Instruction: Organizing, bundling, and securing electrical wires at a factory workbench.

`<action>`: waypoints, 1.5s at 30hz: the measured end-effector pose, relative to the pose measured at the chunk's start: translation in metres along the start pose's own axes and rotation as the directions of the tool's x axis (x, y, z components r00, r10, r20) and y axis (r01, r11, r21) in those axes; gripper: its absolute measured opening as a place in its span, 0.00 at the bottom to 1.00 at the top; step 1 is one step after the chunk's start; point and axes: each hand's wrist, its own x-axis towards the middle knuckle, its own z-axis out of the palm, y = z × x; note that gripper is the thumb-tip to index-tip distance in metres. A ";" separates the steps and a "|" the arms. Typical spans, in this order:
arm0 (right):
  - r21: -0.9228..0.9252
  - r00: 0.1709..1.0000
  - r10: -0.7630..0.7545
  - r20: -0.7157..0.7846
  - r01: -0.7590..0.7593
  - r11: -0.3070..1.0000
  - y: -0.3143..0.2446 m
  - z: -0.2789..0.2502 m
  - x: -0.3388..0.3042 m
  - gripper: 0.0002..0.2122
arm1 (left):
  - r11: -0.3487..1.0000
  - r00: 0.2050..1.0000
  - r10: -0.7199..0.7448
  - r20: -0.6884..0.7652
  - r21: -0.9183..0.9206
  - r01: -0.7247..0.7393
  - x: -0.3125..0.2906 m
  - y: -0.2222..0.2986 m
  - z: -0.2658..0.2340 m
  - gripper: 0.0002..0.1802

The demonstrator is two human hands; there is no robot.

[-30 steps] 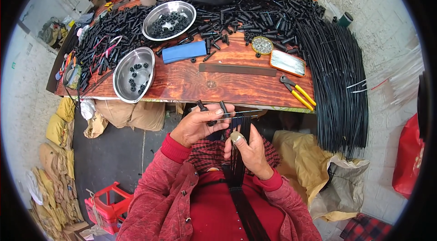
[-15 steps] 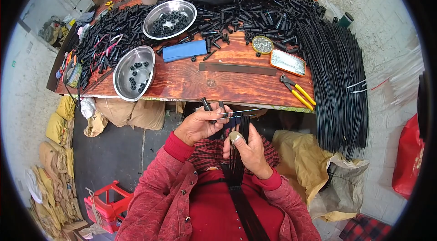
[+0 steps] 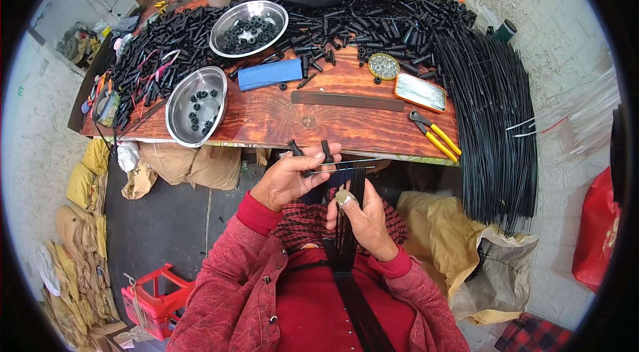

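- Black wire (image 3: 346, 164): 1 thin strand runs sideways out of the left hand (image 3: 287, 179), just below the table edge, passing above the right hand's fingertips.
- Black tubes (image 3: 326, 151): 2 short pieces stand up between the left thumb and fingers, which are closed around them and the strand.
- Right hand (image 3: 363, 219): fingers curled snugly around 1 bundle of black wires (image 3: 346, 252); the thumb lies along it, and the bundle drops from the fingers down over the lap.
- Steel bowls: 2 beyond the fingers on the wooden table (image 3: 279, 122); the near bowl (image 3: 195, 106) holds a few small black parts, the far bowl (image 3: 248, 27) holds many.
- Blue block (image 3: 269, 74): 1, lying past the left fingers.
- Yellow-handled pliers (image 3: 434, 136): 1 pair, beyond and right of the right fingers.
- Long black wires (image 3: 496, 112): 1 big heap draped over the table's right end, too many to count.
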 end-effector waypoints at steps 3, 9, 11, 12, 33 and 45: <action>0.001 1.000 0.011 -0.007 -0.011 1.000 0.000 0.000 0.000 0.18 | 1.000 1.000 0.004 -0.015 -0.012 -0.004 0.000 -0.002 0.000 0.25; -0.013 1.000 0.015 0.006 -0.015 1.000 0.002 -0.002 0.002 0.17 | 0.999 0.999 -0.028 0.030 -0.023 0.029 0.001 -0.005 -0.005 0.25; -0.009 1.000 0.012 0.016 -0.012 1.000 0.003 -0.002 0.002 0.17 | 0.998 0.998 -0.042 0.050 -0.036 0.044 0.001 -0.006 -0.007 0.25; -0.007 1.000 0.011 0.017 -0.011 1.000 0.003 -0.001 0.002 0.17 | 0.999 0.998 -0.034 0.056 -0.027 0.035 0.001 -0.007 -0.007 0.25; -0.026 0.999 -0.008 0.041 0.009 1.000 0.003 0.001 0.005 0.16 | 0.996 0.992 0.027 0.124 -0.090 -0.016 -0.004 -0.016 -0.006 0.24; 0.031 0.999 -0.020 0.030 0.019 0.999 0.008 -0.003 0.004 0.16 | 0.990 0.971 0.133 0.197 -0.072 -0.121 -0.021 -0.026 -0.015 0.36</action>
